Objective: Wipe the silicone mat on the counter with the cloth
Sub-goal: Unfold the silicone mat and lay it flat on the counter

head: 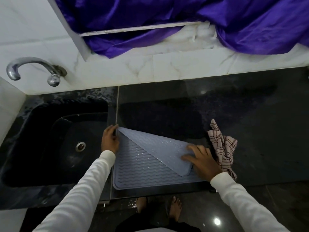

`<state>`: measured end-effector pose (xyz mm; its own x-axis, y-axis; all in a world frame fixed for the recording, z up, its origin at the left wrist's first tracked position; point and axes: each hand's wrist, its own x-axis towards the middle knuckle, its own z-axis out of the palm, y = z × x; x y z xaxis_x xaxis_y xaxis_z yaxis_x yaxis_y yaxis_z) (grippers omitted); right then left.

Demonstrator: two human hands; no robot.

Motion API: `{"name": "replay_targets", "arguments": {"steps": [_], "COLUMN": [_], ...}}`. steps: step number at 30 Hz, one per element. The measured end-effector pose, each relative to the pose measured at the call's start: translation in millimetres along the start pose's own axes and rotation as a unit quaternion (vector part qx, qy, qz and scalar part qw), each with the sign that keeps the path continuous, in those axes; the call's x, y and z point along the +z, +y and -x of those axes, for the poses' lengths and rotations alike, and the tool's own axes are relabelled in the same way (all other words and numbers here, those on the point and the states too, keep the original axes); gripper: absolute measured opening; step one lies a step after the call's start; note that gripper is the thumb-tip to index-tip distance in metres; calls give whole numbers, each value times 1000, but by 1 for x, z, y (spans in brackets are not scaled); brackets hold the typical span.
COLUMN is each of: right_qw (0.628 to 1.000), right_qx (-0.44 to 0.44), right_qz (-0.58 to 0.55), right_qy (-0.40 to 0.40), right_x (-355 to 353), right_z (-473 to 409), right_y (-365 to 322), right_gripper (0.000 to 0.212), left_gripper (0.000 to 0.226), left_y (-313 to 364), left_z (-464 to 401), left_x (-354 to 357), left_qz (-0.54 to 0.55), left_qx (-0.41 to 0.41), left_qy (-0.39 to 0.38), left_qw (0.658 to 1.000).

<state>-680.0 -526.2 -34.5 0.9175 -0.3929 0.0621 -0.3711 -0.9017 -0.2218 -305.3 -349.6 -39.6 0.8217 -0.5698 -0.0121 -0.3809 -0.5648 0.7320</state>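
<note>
A grey silicone mat lies at the near edge of the dark counter, its far half folded diagonally towards the person. The right hand presses flat, fingers spread, on the fold's right end with the checked cloth bunched behind it. The left hand pinches the mat's far-left corner beside the sink
</note>
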Motion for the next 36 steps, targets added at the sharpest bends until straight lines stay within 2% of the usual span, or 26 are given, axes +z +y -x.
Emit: {"name": "replay_targets", "arguments": {"steps": [3,7,11,15,18,20,22,28,30,33,36], "right_qw": [999,998,985,934,865,836,830,846,861,866,868], "right_qx": [-7,-6,102,225,319,353,382,444,442,455,468], "right_qz": [27,50,-57,-207,-335,-376,-369,-274,-233,-197,-155], "right_qy": [16,45,126,186,196,189,173,110,94,63,65], "right_x": [5,7,-6,-19,-31,-34,-30,-9,-3,5,3], "right_z": [0,-6,-35,-74,-97,-109,-116,-132,-134,-133,-130], "right_y": [-2,-5,-8,8,19,26,34,57,63,69,61], "right_gripper": [45,42,28,20,10,7,6,25,28,36,48], "left_gripper": [34,23,29,21,19,18,18,13,20,31,41], "left_y": [-1,3,11,14,10,14,19,17,12,7,7], "left_z": [-9,-18,-28,-46,-57,-61,-61,-63,-63,-60,-54], "left_x": [-2,-3,-4,-4,-2,1,5,16,17,18,17], "left_qz": [-3,39,79,74,66,64,62,34,-9,-84,-87], "left_qx": [26,23,6,-25,-58,-69,-76,-96,-66,22,39], "left_qy": [-3,-3,-11,-19,-20,-15,-10,-17,-21,-40,-42], "left_qw": [1000,999,997,997,996,995,995,995,998,995,995]}}
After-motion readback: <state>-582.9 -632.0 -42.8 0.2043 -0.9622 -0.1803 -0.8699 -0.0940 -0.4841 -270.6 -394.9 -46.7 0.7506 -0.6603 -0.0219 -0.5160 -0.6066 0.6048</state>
